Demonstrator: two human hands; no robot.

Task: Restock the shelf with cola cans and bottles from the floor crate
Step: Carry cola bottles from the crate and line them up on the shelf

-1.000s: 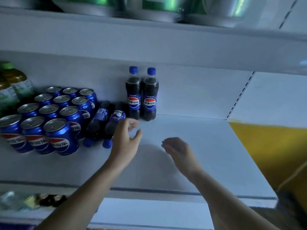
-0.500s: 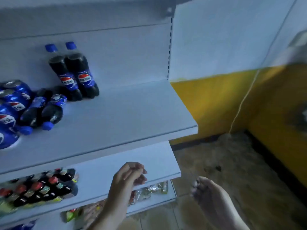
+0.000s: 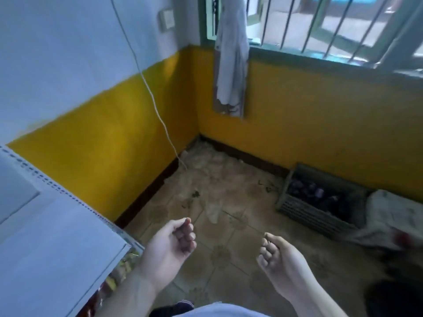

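Both hands hang empty over the tiled floor (image 3: 219, 255) — left hand (image 3: 169, 245) and right hand (image 3: 278, 259) loosely curled, apart — grey crate (image 3: 320, 200) of dark bottles against the yellow wall (image 3: 320, 124).

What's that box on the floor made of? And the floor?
The crate looks like grey plastic, matte, judging by its moulded slotted wall. The floor looks like brown ceramic tile, dull and dusty, with straight joint lines between squares.

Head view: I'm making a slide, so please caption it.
Empty left hand and right hand, fingers loosely curled, over brown tiled floor; grey slatted plastic crate sits by the yellow wall.
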